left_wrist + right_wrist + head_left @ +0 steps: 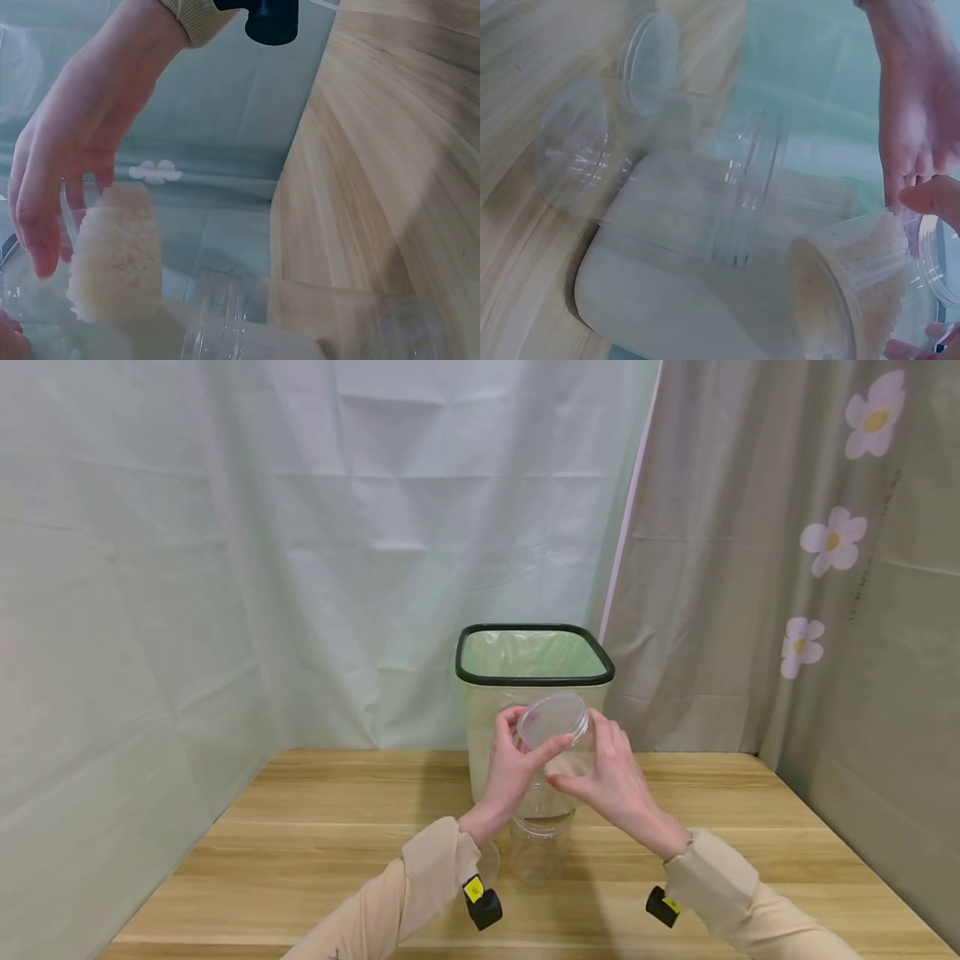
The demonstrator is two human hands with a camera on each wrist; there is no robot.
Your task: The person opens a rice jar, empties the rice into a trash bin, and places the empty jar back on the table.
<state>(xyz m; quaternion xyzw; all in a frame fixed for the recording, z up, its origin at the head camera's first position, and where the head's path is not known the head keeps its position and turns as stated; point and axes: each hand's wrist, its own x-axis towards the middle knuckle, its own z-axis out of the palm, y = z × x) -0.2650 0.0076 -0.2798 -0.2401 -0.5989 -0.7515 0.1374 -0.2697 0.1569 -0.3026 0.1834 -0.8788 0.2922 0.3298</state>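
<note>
My left hand [512, 768] pinches a round clear lid [553, 717] between thumb and fingers, at the mouth of a raised, tilted clear jar. My right hand [618, 781] grips that jar [832, 300] round its side. Whitish, grainy contents [116, 259] fill part of the jar; their exact kind cannot be told. Whether the lid sits fully on the rim is unclear. Below the hands, a second clear jar [540, 856] stands upright and uncovered on the table. Another clear lid [651, 64] lies beside it, partly hidden by the left sleeve in the head view.
Just behind the hands stands a pale bin [487, 743] with a black rim and a liner. The wooden table [337, 827] reaches back to hanging pale curtains [420, 552]. Each wrist carries a small black camera [482, 906].
</note>
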